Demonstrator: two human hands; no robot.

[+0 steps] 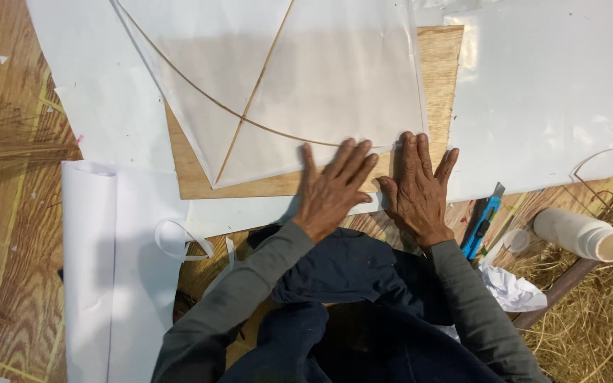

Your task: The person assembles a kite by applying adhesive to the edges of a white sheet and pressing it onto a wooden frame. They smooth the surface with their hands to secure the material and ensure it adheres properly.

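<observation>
Pressing flat with both palms, the left hand [335, 186] and the right hand [418, 186] lie side by side on the near corner of a kite [321, 92] — fingers spread and straight, nothing clasped in either. The kite rests on a plywood board [440, 78], which sits over white paper sheets [533, 92] on the wooden floor [15, 284].

The kite skin looks like thin, pale tissue, so it is probably very light, limp and easy to tear or crease. The 2 thin bamboo sticks [250, 106] — 1 straight, 1 bowed — likely give the only stiffness, and seem the safest places to take hold; the edges want flat fingers, not a pinch.

As for packages, a white roll [580, 234] with a pale cardboard core lies at the right edge near dry straw [597, 319], a blue utility knife [482, 223] beside the right wrist, a crumpled paper ball [511, 289] below it. A rolled white sheet [90, 269] lies at left. No labels can be read.
</observation>
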